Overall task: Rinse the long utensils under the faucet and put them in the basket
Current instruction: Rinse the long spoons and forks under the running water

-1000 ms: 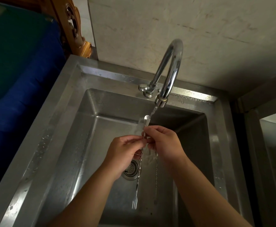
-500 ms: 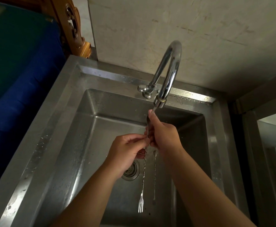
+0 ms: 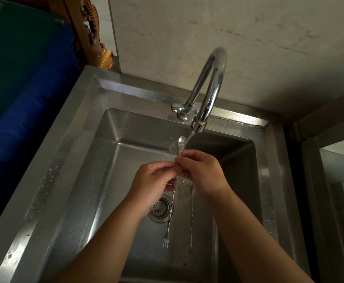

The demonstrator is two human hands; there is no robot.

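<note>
A long twisted metal bar spoon (image 3: 171, 209) with a fork end hangs upright over the steel sink (image 3: 85, 180). Its spoon bowl (image 3: 181, 141) pokes up into the thin water stream below the curved chrome faucet (image 3: 210, 86). My left hand (image 3: 153, 186) and my right hand (image 3: 201, 172) both pinch its stem near the top, fingertips touching. A second thin twisted utensil (image 3: 191, 217) hangs below my right hand, its upper end hidden by that hand. No basket is in view.
The round drain strainer (image 3: 160, 209) lies in the sink floor under my left hand. A blue and green surface (image 3: 24, 88) borders the sink on the left, with carved wood (image 3: 93, 37) behind it. A second steel unit (image 3: 338, 180) stands to the right.
My right hand slid down from the spoon bowl to the stem, uncovering the bowl under the stream. The fork end swung slightly left.
</note>
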